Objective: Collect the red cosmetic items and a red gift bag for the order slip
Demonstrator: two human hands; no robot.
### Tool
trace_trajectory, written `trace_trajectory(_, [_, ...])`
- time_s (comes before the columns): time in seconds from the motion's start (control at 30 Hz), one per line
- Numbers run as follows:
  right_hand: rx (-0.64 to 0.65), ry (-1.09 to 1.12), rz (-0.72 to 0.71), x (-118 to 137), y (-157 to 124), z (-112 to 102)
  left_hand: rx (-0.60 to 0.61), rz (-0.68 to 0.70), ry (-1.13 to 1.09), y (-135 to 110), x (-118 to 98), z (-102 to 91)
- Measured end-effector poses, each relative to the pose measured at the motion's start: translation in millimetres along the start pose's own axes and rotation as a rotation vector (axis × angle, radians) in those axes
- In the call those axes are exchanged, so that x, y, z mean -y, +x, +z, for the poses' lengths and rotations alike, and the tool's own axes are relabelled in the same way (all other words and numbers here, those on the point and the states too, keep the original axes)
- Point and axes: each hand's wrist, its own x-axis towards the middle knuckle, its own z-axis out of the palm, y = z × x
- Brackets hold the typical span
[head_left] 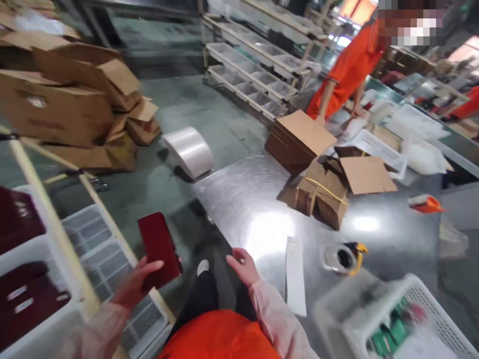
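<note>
In the head view, my left hand (144, 276) grips a dark red, flat rectangular case (159, 247) by its lower part, thumb across its face. It is held over the floor, between the rack on the left and the metal table (232, 199). My right hand (244, 267) is by the table's near left edge, fingers loosely bent with a gap between thumb and forefinger; nothing shows in it. A stack of white paper strips (295, 276) lies on the table to its right. Farther right rests a tape dispenser (340, 258) with a roll in it.
White bins with dark red items (28, 299) sit in the rack at left. Cardboard bundles (318, 192) and a white basket (415, 294) with green packets stand on the table. A large roll (189, 152) stands beyond its corner. A co-worker in orange (346, 65) leans at the far side.
</note>
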Motion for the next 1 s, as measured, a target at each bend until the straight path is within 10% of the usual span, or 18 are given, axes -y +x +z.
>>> trace_trajectory(0.17, [0.099, 0.52, 0.038, 37.4, -41.8, -30.0, 0.798, 0.079, 0.213, -61.8, 39.3, 101.1])
trace_trajectory(0.3, [0.036, 0.602, -0.099, 50.7, -85.1, -88.3, 1.099, 0.304, 0.543, -89.7, 63.7, 164.5])
trace_trajectory(0.6, [-0.258, 0.465, -0.247, 21.5, -155.6, -154.5, 1.321, 0.645, 0.753, -127.1, 111.3, 241.0])
trace_trajectory(1.0, [-0.461, 0.223, -0.649, -9.3, -163.7, -180.1, 1.192, 0.933, 0.768, -133.7, 144.9, 285.3])
